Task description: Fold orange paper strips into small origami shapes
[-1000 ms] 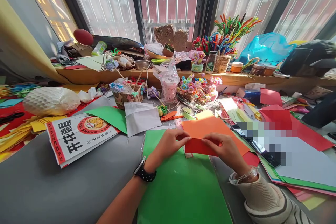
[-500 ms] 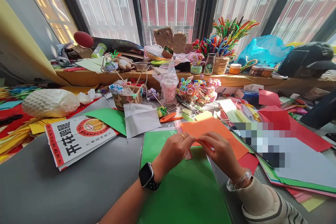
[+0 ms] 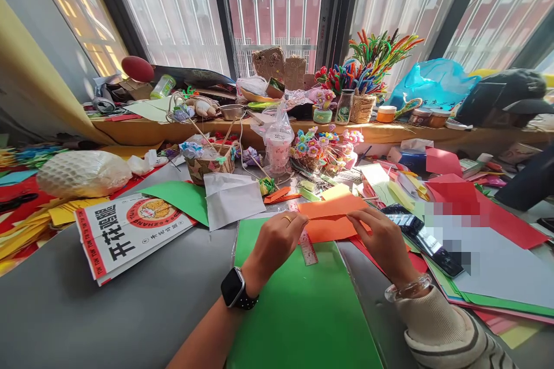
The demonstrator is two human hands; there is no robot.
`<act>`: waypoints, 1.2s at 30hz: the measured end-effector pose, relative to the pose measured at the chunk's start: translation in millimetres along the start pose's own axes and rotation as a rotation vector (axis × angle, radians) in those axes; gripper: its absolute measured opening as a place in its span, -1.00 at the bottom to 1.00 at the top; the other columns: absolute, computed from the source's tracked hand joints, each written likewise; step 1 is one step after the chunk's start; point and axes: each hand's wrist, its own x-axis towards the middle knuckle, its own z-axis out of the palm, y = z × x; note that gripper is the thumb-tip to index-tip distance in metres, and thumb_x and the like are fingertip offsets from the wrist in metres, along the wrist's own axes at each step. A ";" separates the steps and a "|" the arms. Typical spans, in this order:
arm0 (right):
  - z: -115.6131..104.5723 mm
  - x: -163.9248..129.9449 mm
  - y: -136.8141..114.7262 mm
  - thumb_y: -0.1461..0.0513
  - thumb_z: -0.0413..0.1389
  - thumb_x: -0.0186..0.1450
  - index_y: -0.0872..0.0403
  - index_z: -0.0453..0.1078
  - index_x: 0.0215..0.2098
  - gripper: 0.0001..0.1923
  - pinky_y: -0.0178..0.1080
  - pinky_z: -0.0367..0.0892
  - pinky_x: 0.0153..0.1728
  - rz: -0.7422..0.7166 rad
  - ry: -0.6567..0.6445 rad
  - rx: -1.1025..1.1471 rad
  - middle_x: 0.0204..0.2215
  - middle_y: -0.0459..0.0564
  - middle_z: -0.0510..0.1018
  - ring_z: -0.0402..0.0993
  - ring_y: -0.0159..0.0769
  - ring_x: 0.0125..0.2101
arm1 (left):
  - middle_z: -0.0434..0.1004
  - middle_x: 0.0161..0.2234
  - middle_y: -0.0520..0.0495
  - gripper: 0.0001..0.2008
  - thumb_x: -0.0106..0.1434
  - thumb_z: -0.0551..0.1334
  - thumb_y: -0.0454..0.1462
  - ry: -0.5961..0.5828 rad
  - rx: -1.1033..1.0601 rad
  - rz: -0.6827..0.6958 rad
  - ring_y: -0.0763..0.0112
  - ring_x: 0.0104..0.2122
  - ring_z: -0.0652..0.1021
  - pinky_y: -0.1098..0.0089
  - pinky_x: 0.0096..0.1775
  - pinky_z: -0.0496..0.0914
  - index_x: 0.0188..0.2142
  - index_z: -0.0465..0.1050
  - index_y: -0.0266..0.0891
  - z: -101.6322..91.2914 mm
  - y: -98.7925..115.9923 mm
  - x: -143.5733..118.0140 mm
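Orange paper point(image 3: 332, 229) spans gap between left hand point(image 3: 276, 247) and right hand point(image 3: 384, 240), both pinched closed on edges; green sheet point(image 3: 298, 320) below.

By the window, the left hand point(image 3: 277, 245) pinches one end of some orange paper point(image 3: 331, 230), the right hand point(image 3: 383, 242) at the other. A green sheet point(image 3: 298, 317) and a pink ruler point(image 3: 309, 252) lie underneath, on the grey tabletop point(image 3: 151, 311). A phone point(image 3: 428, 245) rests to the right; a pink cup point(image 3: 278, 153) stands farther back, near colourful flowers point(image 3: 312, 150).
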 end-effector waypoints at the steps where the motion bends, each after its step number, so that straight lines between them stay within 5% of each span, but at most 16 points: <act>1: -0.7 -0.1 1.4 0.25 -0.06 0.21 0.12 0.37 -0.40 -0.82 -0.26 0.26 -0.42 0.019 0.011 -0.019 -0.47 0.02 0.48 0.38 -0.26 -0.43 | 0.49 -0.45 -0.04 -0.87 0.17 0.04 -0.37 0.012 0.003 -0.010 0.44 -0.44 0.48 0.44 -0.40 0.37 -0.33 0.34 -0.28 -1.1 -1.0 0.3; 5: -0.7 -0.3 -5.5 0.25 -0.06 0.21 0.09 0.35 -0.36 -0.83 -0.22 0.28 -0.39 0.053 0.099 0.031 -0.44 0.02 0.46 0.38 -0.23 -0.39 | 0.49 -0.44 -0.05 -0.88 0.15 0.06 -0.38 0.033 0.022 -0.025 0.42 -0.43 0.48 0.43 -0.40 0.37 -0.32 0.34 -0.30 -2.5 -1.7 0.3; 8: 3.5 -1.2 -20.6 0.21 0.00 0.17 0.09 0.28 -0.17 -0.75 -0.17 0.25 -0.24 -0.083 0.044 0.126 -0.28 0.06 0.44 0.32 -0.19 -0.23 | 0.49 -0.45 -0.03 -0.87 0.14 0.06 -0.42 -0.013 0.016 0.077 0.42 -0.43 0.48 0.43 -0.40 0.37 -0.32 0.34 -0.30 1.1 5.5 -1.0; 13: 7.9 -3.5 -34.0 0.32 -0.06 0.21 0.06 0.37 -0.34 -0.82 -0.19 0.25 -0.28 -0.200 -0.057 0.201 -0.42 -0.01 0.48 0.32 -0.24 -0.29 | 0.49 -0.43 -0.01 -0.85 0.16 0.04 -0.41 -0.082 -0.027 0.158 0.44 -0.41 0.48 0.44 -0.39 0.37 -0.30 0.32 -0.29 5.9 14.7 -2.6; 21: 4.2 -2.6 -22.5 0.33 -0.04 0.20 0.09 0.39 -0.37 -0.83 -0.20 0.26 -0.32 -0.148 -0.007 0.156 -0.44 0.02 0.48 0.32 -0.24 -0.34 | 0.49 -0.38 -0.07 -0.83 0.18 0.03 -0.38 -0.037 -0.017 0.001 0.42 -0.37 0.49 0.43 -0.35 0.38 -0.26 0.33 -0.29 1.2 2.9 1.7; 27: 7.3 -6.4 -33.5 0.34 -0.05 0.20 0.07 0.39 -0.29 -0.80 -0.18 0.25 -0.29 -0.257 -0.018 0.147 -0.39 0.00 0.50 0.33 -0.23 -0.29 | 0.49 -0.40 -0.06 -0.82 0.19 0.01 -0.38 -0.150 -0.064 0.143 0.41 -0.38 0.48 0.41 -0.37 0.39 -0.24 0.32 -0.31 8.5 18.7 0.6; 36: 0.1 -3.7 -18.4 0.33 -0.05 0.19 0.07 0.39 -0.27 -0.79 -0.18 0.25 -0.30 -0.143 0.058 0.039 -0.38 0.01 0.49 0.35 -0.23 -0.32 | 0.50 -0.38 -0.11 -0.81 0.16 0.03 -0.42 -0.019 0.014 0.152 0.40 -0.37 0.49 0.38 -0.34 0.41 -0.24 0.33 -0.35 2.4 8.7 0.3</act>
